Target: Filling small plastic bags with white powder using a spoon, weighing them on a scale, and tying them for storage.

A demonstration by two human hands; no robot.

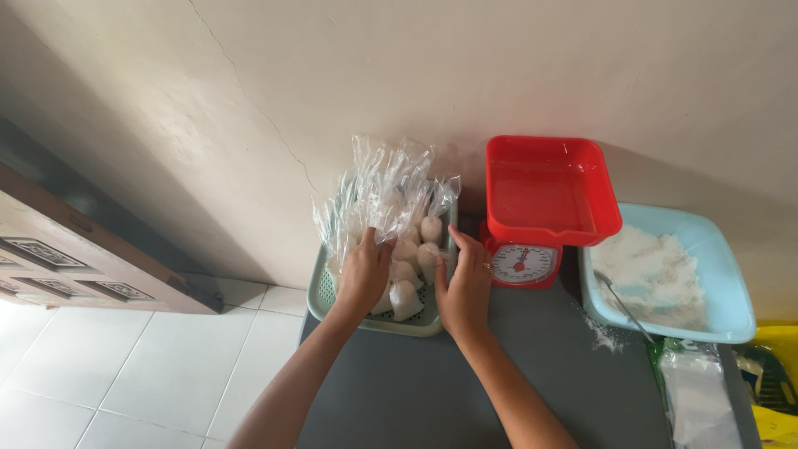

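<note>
Centre frame, both hands in the green basket (328,293) on the desk (416,391): left hand (363,274) fingers clamped on a bag (378,195), right hand (464,287) fingers together against a pouch (429,258).

We see thin, clear, crinkled plastic bags of white powder (391,199), glossy where light catches, in a pale green perforated plastic basket (320,293). The red plastic kitchen scale (544,195) shines smoothly. The light blue plastic tub (731,274) holds grainy white powder and a metal spoon (623,303). The dark grey table top (416,391) looks matt.
</note>
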